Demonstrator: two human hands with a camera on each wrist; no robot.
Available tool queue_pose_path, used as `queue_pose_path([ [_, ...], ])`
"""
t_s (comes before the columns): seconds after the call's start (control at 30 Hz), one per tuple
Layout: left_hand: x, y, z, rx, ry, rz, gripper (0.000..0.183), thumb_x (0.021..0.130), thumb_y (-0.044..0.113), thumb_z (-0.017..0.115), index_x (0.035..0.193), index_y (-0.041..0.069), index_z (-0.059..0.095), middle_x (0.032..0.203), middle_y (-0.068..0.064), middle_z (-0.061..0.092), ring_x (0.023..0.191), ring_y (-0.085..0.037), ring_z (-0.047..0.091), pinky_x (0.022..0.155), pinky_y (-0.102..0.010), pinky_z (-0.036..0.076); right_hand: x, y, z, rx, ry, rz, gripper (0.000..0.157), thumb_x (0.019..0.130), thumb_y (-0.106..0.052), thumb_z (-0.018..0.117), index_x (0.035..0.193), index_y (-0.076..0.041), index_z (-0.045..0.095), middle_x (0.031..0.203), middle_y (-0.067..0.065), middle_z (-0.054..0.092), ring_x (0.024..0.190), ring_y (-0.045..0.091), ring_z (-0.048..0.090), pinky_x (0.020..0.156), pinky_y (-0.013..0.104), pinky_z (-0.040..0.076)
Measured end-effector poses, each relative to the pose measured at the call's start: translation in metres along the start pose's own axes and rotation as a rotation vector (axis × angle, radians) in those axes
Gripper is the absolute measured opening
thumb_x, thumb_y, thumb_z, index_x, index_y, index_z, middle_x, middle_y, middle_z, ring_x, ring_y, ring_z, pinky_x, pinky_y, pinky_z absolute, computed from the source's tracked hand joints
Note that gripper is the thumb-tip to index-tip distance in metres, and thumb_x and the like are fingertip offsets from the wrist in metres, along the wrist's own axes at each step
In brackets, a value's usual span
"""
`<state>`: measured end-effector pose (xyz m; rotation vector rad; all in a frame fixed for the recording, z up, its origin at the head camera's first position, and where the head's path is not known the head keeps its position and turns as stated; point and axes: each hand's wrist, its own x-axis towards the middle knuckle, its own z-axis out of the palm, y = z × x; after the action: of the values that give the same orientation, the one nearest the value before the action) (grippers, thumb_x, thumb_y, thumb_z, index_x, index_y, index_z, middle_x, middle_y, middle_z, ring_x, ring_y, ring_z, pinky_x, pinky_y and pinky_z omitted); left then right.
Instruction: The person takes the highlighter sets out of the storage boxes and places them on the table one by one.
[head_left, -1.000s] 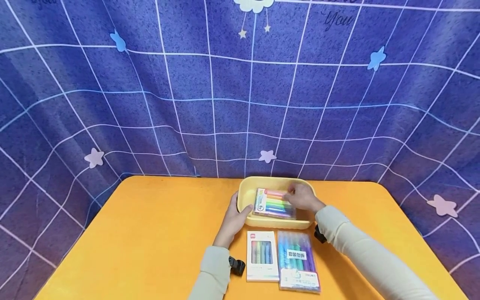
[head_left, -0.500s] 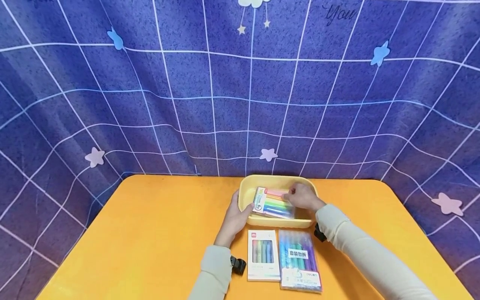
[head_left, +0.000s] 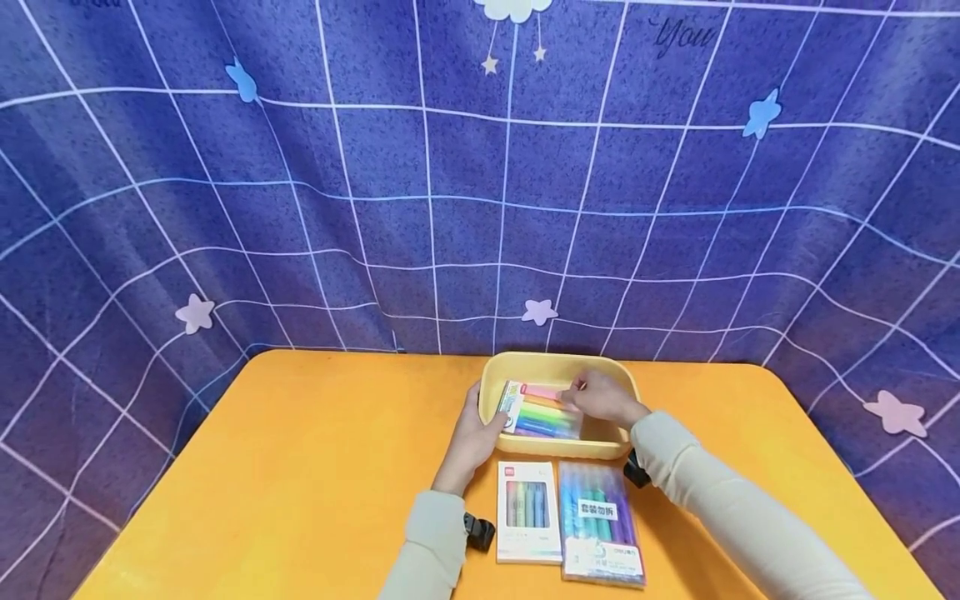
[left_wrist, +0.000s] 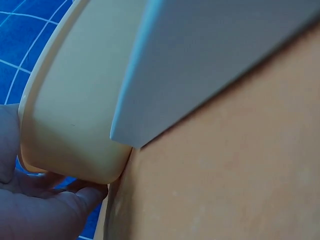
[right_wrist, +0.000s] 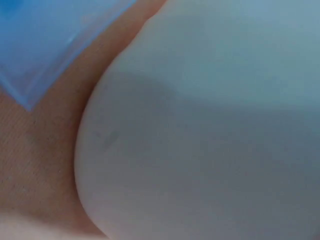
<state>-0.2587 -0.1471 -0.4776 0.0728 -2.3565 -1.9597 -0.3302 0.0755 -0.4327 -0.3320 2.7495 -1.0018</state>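
A yellow plastic bin point(head_left: 558, 451) stands near the table's far edge. My left hand point(head_left: 472, 440) holds its left end, with the thumb over the rim; the left wrist view shows this hand point(left_wrist: 47, 205) against the bin's outer wall point(left_wrist: 70, 115). Inside lies a clear pack of rainbow-coloured pens point(head_left: 543, 417), slightly tilted, its white label end close to my left thumb. My right hand point(head_left: 607, 398) reaches into the bin and pinches the pack near its upper right corner. In the right wrist view a blurred pale rounded surface fills most of the picture, and no fingers show.
In front of the bin, a white box of pens point(head_left: 528, 546) with a window lies beside a clear pouch of blue, green and purple pens point(head_left: 600, 508). A blue grid-patterned curtain point(head_left: 375, 208) hangs behind the orange table point(head_left: 315, 467).
The pack of pens has shifted left inside the bin and tilted, along with a small leftward move of my right hand. My left hand keeps its hold on the bin.
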Motion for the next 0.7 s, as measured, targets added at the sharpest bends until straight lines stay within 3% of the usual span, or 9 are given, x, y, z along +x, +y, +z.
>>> queue_pose_path([
  [0.17, 0.0, 0.001, 0.001, 0.009, 0.004, -0.009, 0.068, 0.098, 0.007, 0.054, 0.159, 0.013, 0.025, 0.154, -0.02, 0.046, 0.145, -0.036, 0.042, 0.123, -0.056, 0.029, -0.002, -0.002, -0.003, -0.007, 0.014, -0.02, 0.021, 0.091, -0.028, 0.068, 0.085, -0.008, 0.068, 0.077, 0.002, 0.064, 0.071, 0.016, 0.054, 0.062, 0.027, 0.044],
  [0.47, -0.002, 0.002, 0.002, 0.001, -0.005, -0.002, 0.07, 0.096, 0.007, 0.053, 0.159, 0.013, 0.024, 0.151, -0.021, 0.049, 0.14, -0.035, 0.046, 0.121, -0.055, 0.033, -0.009, -0.011, -0.01, -0.003, 0.039, -0.008, 0.022, 0.091, -0.031, 0.07, 0.088, -0.009, 0.07, 0.076, 0.0, 0.062, 0.072, 0.014, 0.053, 0.061, 0.025, 0.042],
  [0.7, -0.001, 0.0, 0.001, 0.005, -0.014, -0.027, 0.069, 0.097, 0.007, 0.053, 0.16, 0.013, 0.022, 0.152, -0.021, 0.047, 0.141, -0.035, 0.045, 0.121, -0.055, 0.032, -0.016, -0.015, -0.015, -0.11, 0.057, -0.04, 0.024, 0.09, -0.035, 0.071, 0.09, -0.011, 0.071, 0.077, 0.0, 0.065, 0.073, 0.014, 0.054, 0.064, 0.026, 0.043],
])
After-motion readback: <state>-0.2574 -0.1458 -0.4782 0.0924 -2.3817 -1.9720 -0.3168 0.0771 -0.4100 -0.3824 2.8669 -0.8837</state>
